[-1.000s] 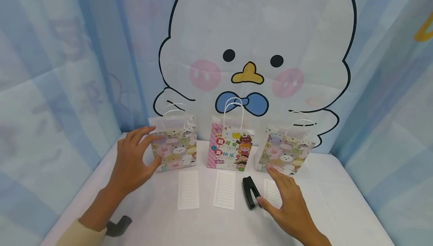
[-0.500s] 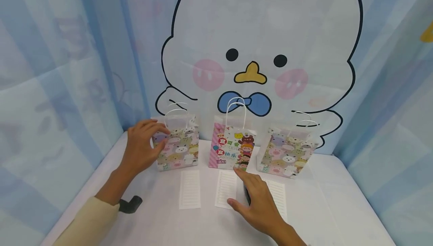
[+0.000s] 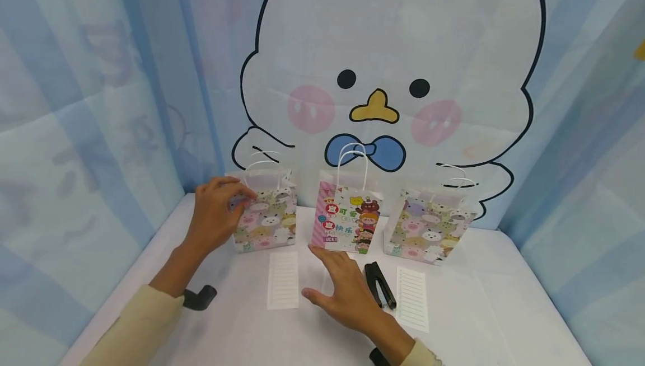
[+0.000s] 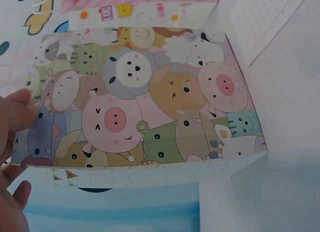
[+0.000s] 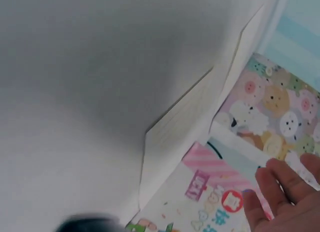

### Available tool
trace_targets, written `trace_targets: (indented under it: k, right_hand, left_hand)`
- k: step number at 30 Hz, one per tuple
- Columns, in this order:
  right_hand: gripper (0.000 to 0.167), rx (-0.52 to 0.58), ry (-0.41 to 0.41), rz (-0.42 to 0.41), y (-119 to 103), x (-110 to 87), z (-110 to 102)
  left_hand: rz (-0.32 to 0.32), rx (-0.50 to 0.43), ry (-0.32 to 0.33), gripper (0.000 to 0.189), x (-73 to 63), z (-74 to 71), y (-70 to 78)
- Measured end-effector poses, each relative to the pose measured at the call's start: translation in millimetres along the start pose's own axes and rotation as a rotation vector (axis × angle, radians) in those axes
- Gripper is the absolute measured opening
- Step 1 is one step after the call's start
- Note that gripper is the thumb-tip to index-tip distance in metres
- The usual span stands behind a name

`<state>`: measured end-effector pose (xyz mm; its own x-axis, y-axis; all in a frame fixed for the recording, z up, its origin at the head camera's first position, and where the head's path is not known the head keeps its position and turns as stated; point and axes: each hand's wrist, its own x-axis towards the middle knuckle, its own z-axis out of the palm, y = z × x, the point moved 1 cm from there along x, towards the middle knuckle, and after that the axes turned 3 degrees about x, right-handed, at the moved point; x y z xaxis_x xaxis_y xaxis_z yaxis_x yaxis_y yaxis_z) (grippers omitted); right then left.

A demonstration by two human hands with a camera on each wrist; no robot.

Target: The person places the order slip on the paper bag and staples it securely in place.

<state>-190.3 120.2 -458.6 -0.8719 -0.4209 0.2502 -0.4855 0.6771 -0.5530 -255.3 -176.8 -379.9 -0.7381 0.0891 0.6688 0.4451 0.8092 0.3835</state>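
Observation:
My left hand (image 3: 214, 215) grips the upper left edge of the left paper gift bag (image 3: 267, 220), which has a cartoon-animal print and white handles. In the left wrist view its fingers lie against the bag's front face and side. My right hand (image 3: 342, 290) hovers over the middle lined card (image 3: 327, 284), fingers spread, holding nothing; it covers most of that card. A black stapler (image 3: 379, 285) lies just right of it. Another lined card (image 3: 283, 281) lies before the left bag, and a third lined card (image 3: 412, 299) lies right of the stapler.
A pink-and-white gift bag (image 3: 347, 217) with lettering stands in the middle, and a second animal-print bag (image 3: 430, 226) stands tilted at the right. All stand at the back of the white table (image 3: 504, 299), against a cartoon-printed curtain (image 3: 393, 24).
My right hand has swept left from the right card, over the stapler, to the middle card. My left hand has moved slightly right onto the left bag's edge.

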Motion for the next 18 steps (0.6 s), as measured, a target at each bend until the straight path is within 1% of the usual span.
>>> trace_targets:
  k: [4,6,12,18]
  right_hand:
    - [0.085,0.004,-0.091,0.024,-2,12.8,12]
    - [0.085,-0.005,-0.123,0.027,-2,18.4,18]
    - [0.083,-0.044,-0.177,0.014,-1,31.4,32]
    - [0.083,-0.083,-0.241,0.027,-3,41.8,42]
  left_hand:
    - [-0.001,-0.005,0.007,0.018,0.8,0.8,-2.1]
    - [-0.003,-0.007,0.009,0.018,1.0,1.3,-2.2]
    - [-0.009,-0.023,0.01,0.017,3.1,4.5,-2.1]
    - [-0.029,-0.028,0.017,0.016,4.1,6.7,-1.9]
